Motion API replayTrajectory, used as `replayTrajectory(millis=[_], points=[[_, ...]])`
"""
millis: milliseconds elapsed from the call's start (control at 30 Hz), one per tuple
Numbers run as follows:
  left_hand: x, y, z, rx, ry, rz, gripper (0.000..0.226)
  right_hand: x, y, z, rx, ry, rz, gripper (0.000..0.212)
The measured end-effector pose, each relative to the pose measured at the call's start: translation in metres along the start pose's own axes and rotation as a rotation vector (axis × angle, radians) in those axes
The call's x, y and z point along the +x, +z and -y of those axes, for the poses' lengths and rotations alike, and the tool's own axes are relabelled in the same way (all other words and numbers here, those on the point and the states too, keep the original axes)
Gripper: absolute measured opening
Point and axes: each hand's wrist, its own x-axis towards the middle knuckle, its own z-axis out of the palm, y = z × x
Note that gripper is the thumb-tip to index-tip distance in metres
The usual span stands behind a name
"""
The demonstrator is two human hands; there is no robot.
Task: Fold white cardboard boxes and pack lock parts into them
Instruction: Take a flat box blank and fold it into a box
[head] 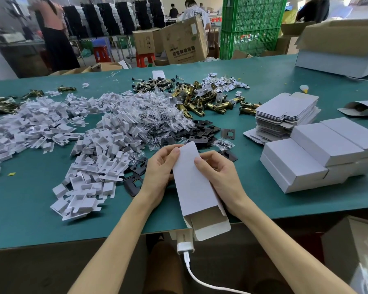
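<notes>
White cardboard box is held just over near edge of green table, btwn insert pile & finished boxes. L hand & R hand both grip its far end, fingers curled round the sides, thumbs on top. Near end is open, flap loose. Probably best: square the tube first, then tuck far end w/ even thumb pressure so walls don't crease.

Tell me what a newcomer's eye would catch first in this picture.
First comes the white box, held by the left hand and the right hand at the near edge of the green table, with its near end open. Left of it sprawls a big heap of white inserts. Brass latches lie behind, and folded boxes sit at the right.
</notes>
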Motion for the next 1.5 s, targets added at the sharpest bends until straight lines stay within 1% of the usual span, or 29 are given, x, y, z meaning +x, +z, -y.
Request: replayTrajectory(millis=[200, 433, 533, 633, 733, 800, 833, 900, 933, 1000, 1067, 1100, 1167, 1233, 1300, 1333, 1367, 1433, 1500], points=[[-0.002, -0.001, -0.004, -0.04, -0.004, 0.023, 0.023, 0.001, 0.0, 0.001, -0.003, 0.015, 0.014, 0.018], [-0.001, 0.0, -0.003, -0.001, -0.016, 0.031, 0.019, 0.001, 0.0, 0.003, 0.027, 0.028, 0.017, 0.016], [-0.002, 0.003, -0.004, 0.059, -0.003, 0.043, 0.026, 0.001, 0.0, 0.002, 0.04, 0.041, -0.034, 0.023], [-0.005, 0.006, -0.006, 0.135, -0.003, 0.1, 0.038, 0.001, -0.001, 0.001, 0.078, 0.052, -0.092, 0.028], [-0.006, 0.006, -0.006, 0.268, 0.029, 0.155, 0.035, 0.002, -0.001, 0.002, 0.151, 0.07, -0.12, 0.036], [-0.007, 0.005, -0.006, 0.25, 0.027, 0.182, 0.037, 0.003, -0.001, 0.003, 0.157, 0.075, -0.118, 0.045], [-0.006, 0.004, -0.006, 0.221, 0.031, 0.172, 0.038, 0.003, 0.0, 0.004, 0.148, 0.08, -0.115, 0.05], [-0.005, 0.003, -0.006, 0.134, 0.026, 0.088, 0.033, 0.003, -0.001, 0.005, 0.115, 0.09, -0.096, 0.055], [-0.004, 0.002, -0.005, 0.087, 0.017, 0.025, 0.033, 0.003, -0.001, 0.005, 0.094, 0.095, -0.083, 0.054], [-0.001, 0.0, -0.004, -0.007, 0.011, -0.117, 0.042, 0.003, -0.001, 0.006, 0.066, 0.107, -0.065, 0.052], [0.003, -0.006, -0.005, -0.104, 0.037, -0.268, 0.046, 0.004, -0.001, 0.005, 0.067, 0.103, -0.042, 0.052], [0.005, -0.009, -0.006, -0.146, 0.055, -0.325, 0.043, 0.004, 0.0, 0.004, 0.077, 0.1, -0.023, 0.05], [0.008, -0.013, -0.007, -0.25, 0.082, -0.364, 0.034, 0.003, 0.0, 0.002, 0.095, 0.084, 0.045, 0.04], [0.009, -0.014, -0.008, -0.302, 0.101, -0.332, 0.025, 0.003, 0.001, 0.001, 0.051, 0.064, 0.088, 0.034], [0.008, -0.012, -0.008, -0.314, 0.109, -0.255, 0.018, 0.003, 0.002, 0.0, 0.001, 0.045, 0.055, 0.029], [0.008, -0.011, -0.009, -0.327, 0.114, -0.204, 0.017, 0.004, 0.002, 0.0, 0.019, 0.044, 0.01, 0.028], [0.007, -0.01, -0.009, -0.333, 0.12, -0.157, 0.023, 0.004, 0.002, 0.0, 0.074, 0.054, -0.047, 0.031], [0.005, -0.009, -0.011, -0.343, 0.123, -0.092, 0.036, 0.005, 0.001, 0.003, 0.246, 0.092, -0.159, 0.047], [0.004, -0.007, -0.011, -0.336, 0.125, -0.062, 0.04, 0.006, 0.001, 0.004, 0.385, 0.125, -0.218, 0.059]])
